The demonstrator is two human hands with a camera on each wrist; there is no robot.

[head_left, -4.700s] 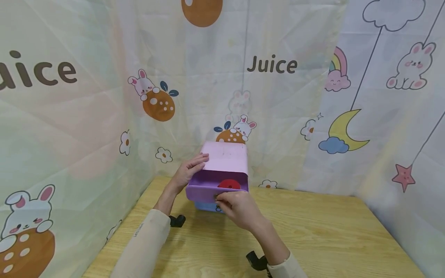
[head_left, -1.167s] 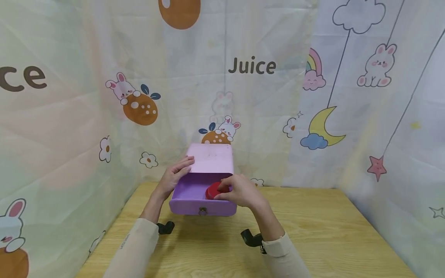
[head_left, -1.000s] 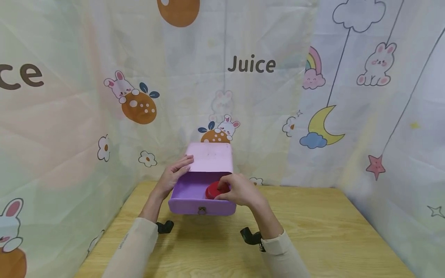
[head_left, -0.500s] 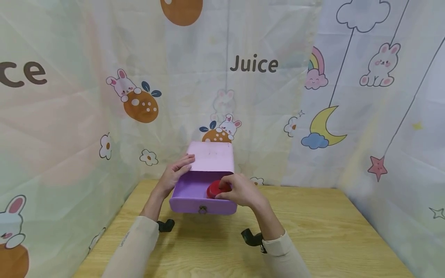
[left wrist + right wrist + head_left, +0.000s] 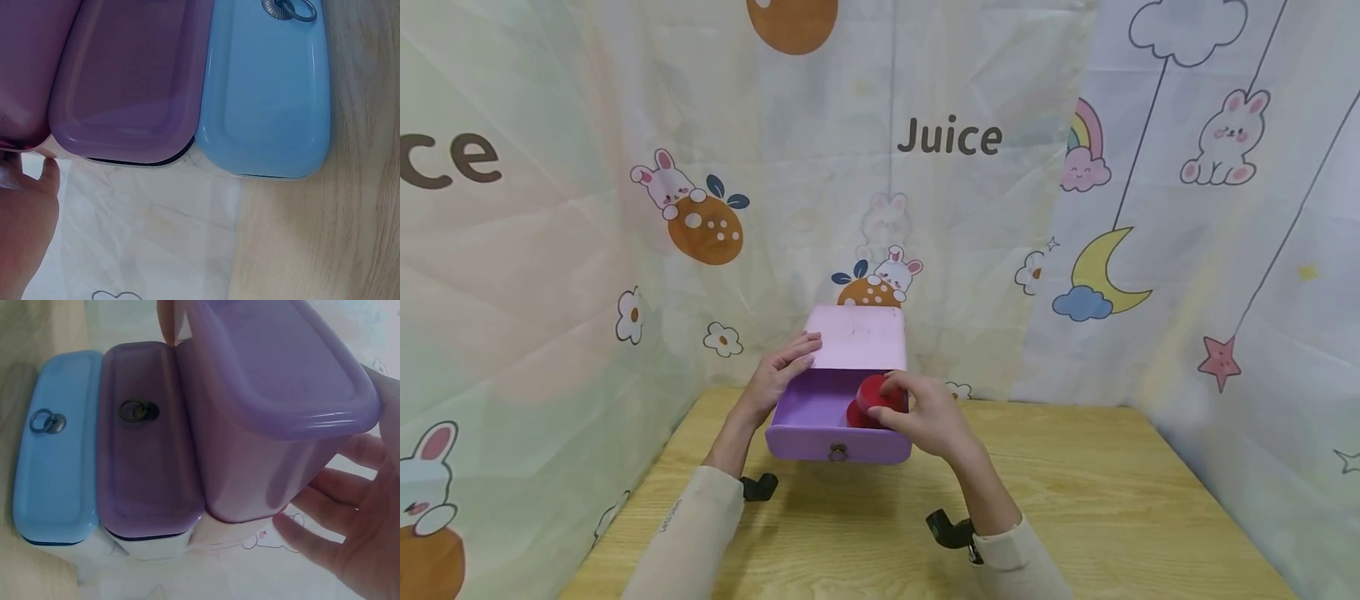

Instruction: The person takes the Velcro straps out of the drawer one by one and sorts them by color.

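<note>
My left hand (image 5: 782, 375) rests on the top left edge of a small pink-topped drawer cabinet (image 5: 856, 337), fingers laid along it. Its purple top drawer (image 5: 808, 404) stands pulled out. At that drawer's right side, my right hand (image 5: 928, 408) pinches a red round object (image 5: 872, 387) between thumb and fingers, tilted and lifted a little. A second red round part (image 5: 854, 414) shows below it; I cannot tell whether the two are joined. In the right wrist view the drawer front hides the red object from sight, while the right hand (image 5: 350, 519) shows beside the drawer.
Below the open drawer are a shut purple drawer (image 5: 150, 450) and a light blue one (image 5: 59, 444), both with ring pulls. The cabinet stands on a wooden table (image 5: 1075, 483). Printed cloth (image 5: 970, 250) hangs behind and at both sides.
Earlier the right hand held the drawer's knob and the drawer was less far out. Over the last half second it has raised the red object slightly. The left hand stays on the cabinet.
</note>
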